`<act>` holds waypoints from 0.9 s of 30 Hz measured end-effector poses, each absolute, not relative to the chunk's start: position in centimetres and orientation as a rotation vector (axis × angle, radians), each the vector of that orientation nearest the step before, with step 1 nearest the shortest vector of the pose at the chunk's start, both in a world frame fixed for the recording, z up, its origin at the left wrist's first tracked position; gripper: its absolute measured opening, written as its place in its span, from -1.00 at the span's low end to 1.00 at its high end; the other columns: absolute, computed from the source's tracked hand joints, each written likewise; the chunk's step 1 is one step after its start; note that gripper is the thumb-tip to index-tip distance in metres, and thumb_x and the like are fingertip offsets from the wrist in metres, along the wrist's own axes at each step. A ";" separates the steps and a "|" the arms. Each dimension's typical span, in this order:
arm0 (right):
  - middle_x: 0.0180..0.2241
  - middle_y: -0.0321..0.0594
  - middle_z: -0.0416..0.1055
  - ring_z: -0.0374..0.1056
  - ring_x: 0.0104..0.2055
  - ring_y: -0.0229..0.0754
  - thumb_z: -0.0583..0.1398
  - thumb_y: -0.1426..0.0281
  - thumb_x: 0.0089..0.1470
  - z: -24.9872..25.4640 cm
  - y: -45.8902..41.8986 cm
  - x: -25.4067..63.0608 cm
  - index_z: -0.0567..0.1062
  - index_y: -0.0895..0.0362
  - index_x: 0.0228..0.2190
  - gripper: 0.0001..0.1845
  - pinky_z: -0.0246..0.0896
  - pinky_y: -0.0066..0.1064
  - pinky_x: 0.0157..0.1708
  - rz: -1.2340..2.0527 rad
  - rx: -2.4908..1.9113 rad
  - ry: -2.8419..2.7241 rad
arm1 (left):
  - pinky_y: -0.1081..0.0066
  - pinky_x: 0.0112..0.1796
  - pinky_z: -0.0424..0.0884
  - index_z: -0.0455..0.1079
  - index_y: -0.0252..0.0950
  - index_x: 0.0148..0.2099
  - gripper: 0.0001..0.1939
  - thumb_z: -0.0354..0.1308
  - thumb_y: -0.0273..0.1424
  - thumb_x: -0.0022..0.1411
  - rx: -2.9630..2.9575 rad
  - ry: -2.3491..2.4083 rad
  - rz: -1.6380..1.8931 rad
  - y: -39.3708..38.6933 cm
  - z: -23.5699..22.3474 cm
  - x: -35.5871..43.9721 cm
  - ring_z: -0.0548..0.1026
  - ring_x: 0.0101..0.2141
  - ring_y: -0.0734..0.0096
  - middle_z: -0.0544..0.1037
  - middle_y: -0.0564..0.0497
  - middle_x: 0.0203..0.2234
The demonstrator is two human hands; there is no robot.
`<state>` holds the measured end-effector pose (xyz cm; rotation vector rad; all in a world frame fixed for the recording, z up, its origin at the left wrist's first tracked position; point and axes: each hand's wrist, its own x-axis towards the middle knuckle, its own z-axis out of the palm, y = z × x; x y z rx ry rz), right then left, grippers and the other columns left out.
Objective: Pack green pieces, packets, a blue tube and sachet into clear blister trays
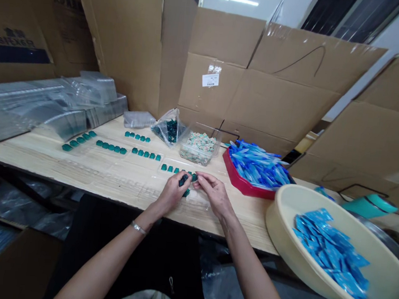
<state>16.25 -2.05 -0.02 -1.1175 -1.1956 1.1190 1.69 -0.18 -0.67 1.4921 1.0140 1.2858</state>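
My left hand [172,192] is curled around several small teal plastic pieces [183,181] near the table's front edge. My right hand [212,191] pinches one teal piece [194,177] right beside it, fingertips almost touching the left hand. Both hands hover over a clear blister tray [168,171] with a row of teal pieces set in it. More clear trays filled with teal pieces [112,147] lie in rows to the left on the wooden table [76,167].
A bag of teal pieces [169,128] and a clear tub of small packets [198,148] stand behind. A red tray of blue items [254,167] and a cream basin of blue sachets [331,251] sit right. Stacked clear trays [39,109] lie left. Cardboard boxes wall the back.
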 end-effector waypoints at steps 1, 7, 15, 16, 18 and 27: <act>-0.43 -0.23 0.52 0.44 -0.38 -0.23 0.29 0.22 -0.11 -0.1 -2.1 16.1 0.54 0.16 -0.24 -0.63 0.36 -0.28 -0.18 1.147 -1.098 -1.166 | 0.49 -0.42 0.24 0.41 -0.23 -0.42 -0.92 0.15 -0.35 0.08 1.462 1.006 1.266 -0.3 -0.6 1.8 0.33 -0.47 0.39 0.39 0.05 -0.57; -0.36 -0.22 0.53 0.44 -0.37 -0.22 0.34 0.24 -0.20 -0.4 -2.4 16.8 0.58 0.12 -0.34 -0.68 0.37 -0.27 -0.20 1.038 -1.093 -1.162 | 0.55 -0.57 0.19 0.41 -0.26 -0.43 -0.86 0.19 -0.30 0.05 1.394 1.018 1.222 -0.6 -0.5 1.8 0.29 -0.57 0.50 0.37 0.08 -0.61; -0.35 -0.15 0.52 0.43 -0.30 -0.14 0.29 0.34 -0.12 0.5 0.6 24.4 0.57 0.13 -0.43 -0.85 0.33 -0.28 -0.23 0.463 -1.329 -1.609 | 0.59 -0.79 0.05 0.31 -0.30 -0.40 -0.68 0.18 -0.13 0.04 1.021 0.856 1.105 -1.0 -0.1 0.4 0.16 -0.71 0.66 0.31 0.11 -0.53; -0.36 -0.14 0.51 0.42 -0.30 -0.14 0.27 0.36 -0.09 0.2 1.1 24.8 0.57 0.13 -0.45 -0.88 0.33 -0.29 -0.24 0.416 -1.321 -1.705 | 0.60 -0.79 0.05 0.31 -0.31 -0.41 -0.67 0.20 -0.13 0.03 0.994 0.835 1.089 -1.1 0.0 0.4 0.16 -0.71 0.67 0.31 0.11 -0.53; -0.38 -0.13 0.51 0.42 -0.32 -0.15 0.23 0.40 -0.04 -0.5 2.1 25.0 0.57 0.13 -0.45 -0.90 0.33 -0.32 -0.28 0.363 -1.292 -1.869 | 0.61 -0.80 0.05 0.31 -0.32 -0.41 -0.66 0.22 -0.13 0.00 0.965 0.810 1.063 -1.2 0.0 0.4 0.15 -0.71 0.68 0.31 0.11 -0.53; -0.34 -0.10 0.51 0.42 -0.28 -0.16 0.13 0.43 0.09 -2.7 4.5 24.0 0.59 0.12 -0.38 -0.79 0.29 -0.36 -0.24 0.122 -1.206 -2.273 | 0.66 -0.79 -0.01 0.34 -0.33 -0.36 -0.69 0.25 -0.19 0.01 0.840 0.730 0.986 -1.2 -0.1 0.0 0.15 -0.68 0.72 0.31 0.10 -0.48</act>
